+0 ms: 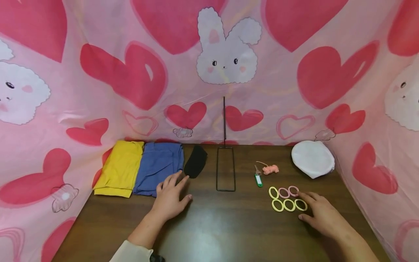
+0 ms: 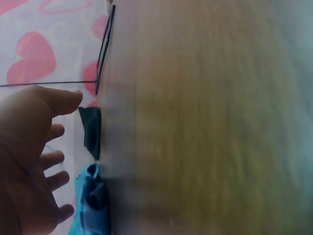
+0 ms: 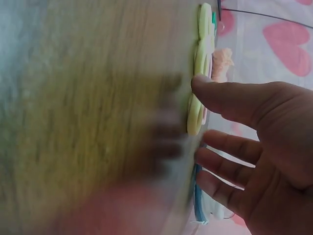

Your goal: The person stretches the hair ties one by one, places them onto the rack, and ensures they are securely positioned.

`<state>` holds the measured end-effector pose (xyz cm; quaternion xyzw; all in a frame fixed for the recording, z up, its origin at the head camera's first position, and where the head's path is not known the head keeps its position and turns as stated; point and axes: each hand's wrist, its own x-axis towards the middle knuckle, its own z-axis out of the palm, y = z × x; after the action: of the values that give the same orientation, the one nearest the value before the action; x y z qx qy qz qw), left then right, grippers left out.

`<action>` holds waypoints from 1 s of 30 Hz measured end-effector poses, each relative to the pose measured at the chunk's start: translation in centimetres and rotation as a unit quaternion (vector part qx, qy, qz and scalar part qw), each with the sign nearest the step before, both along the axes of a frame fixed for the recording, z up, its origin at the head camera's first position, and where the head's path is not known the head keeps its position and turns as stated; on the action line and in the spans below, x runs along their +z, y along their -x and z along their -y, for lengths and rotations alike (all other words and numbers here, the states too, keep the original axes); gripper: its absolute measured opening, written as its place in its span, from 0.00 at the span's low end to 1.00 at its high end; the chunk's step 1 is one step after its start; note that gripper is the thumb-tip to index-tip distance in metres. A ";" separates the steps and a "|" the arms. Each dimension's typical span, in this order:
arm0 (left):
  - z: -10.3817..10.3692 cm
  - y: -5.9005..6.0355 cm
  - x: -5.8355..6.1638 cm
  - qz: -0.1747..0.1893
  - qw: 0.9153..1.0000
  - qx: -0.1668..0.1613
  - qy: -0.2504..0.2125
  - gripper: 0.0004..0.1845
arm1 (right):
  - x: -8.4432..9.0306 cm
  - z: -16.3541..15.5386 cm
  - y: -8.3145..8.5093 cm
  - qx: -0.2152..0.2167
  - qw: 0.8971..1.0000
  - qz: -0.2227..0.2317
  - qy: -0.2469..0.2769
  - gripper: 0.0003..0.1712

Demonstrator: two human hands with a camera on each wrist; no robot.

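The hair rings [image 1: 288,199] lie in two rows at the table's [image 1: 212,225] near right, the relaxed right hand [image 1: 322,214] just reaching them, left hand [image 1: 170,196] flat beside the blue cloth [image 1: 158,167]; likely a pickup, needing a pinch on one ring.

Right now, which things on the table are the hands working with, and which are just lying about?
In hand:
left hand by the blue cloth
right hand at the hair ties

Lying about:
yellow cloth
black cloth
wire stand
green tag
pink charm
white cap
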<state>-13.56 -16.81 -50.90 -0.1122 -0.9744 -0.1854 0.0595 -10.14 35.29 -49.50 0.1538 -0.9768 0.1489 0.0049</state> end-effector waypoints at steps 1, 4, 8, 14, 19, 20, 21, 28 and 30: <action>-0.2 0.1 -0.1 -0.001 1.000 -0.005 -0.007 0.37 | 0.0 -0.1 0.1 -0.001 1.000 0.003 -0.002 0.42; -1.0 0.6 -0.2 -0.006 1.000 -0.020 -0.024 0.34 | -0.1 -0.2 0.2 -0.001 1.000 0.008 -0.007 0.37; -2.0 1.3 -0.2 -0.002 0.999 -0.035 -0.037 0.30 | -0.2 -0.3 0.6 0.010 1.000 0.000 -0.009 0.32; -3.4 2.6 -0.2 0.017 0.997 -0.055 -0.051 0.27 | -0.3 -0.1 1.3 0.015 1.000 -0.021 -0.010 0.27; -4.5 3.6 -0.5 0.027 0.996 -0.058 -0.069 0.27 | -0.1 0.2 1.4 0.011 0.999 -0.050 -0.003 0.25; -4.8 3.7 -0.6 0.027 0.995 -0.060 -0.072 0.27 | 0.0 0.3 1.4 0.010 0.998 -0.063 0.000 0.25; -5.0 3.9 -0.6 0.030 0.995 -0.061 -0.074 0.27 | 0.1 0.5 1.4 0.011 0.997 -0.079 0.003 0.24; -5.9 4.6 -1.3 0.034 0.996 -0.059 -0.060 0.27 | 1.6 2.9 1.4 0.028 0.986 -0.159 0.035 0.24; -6.2 4.8 -1.4 0.027 0.996 -0.061 -0.057 0.27 | 2.2 3.9 1.3 0.032 0.986 -0.160 0.045 0.24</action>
<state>-18.38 -10.61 -52.31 -0.1633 -0.9547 -0.2469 0.0284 -11.46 31.42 -47.31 0.2068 -0.9503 0.1662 0.1630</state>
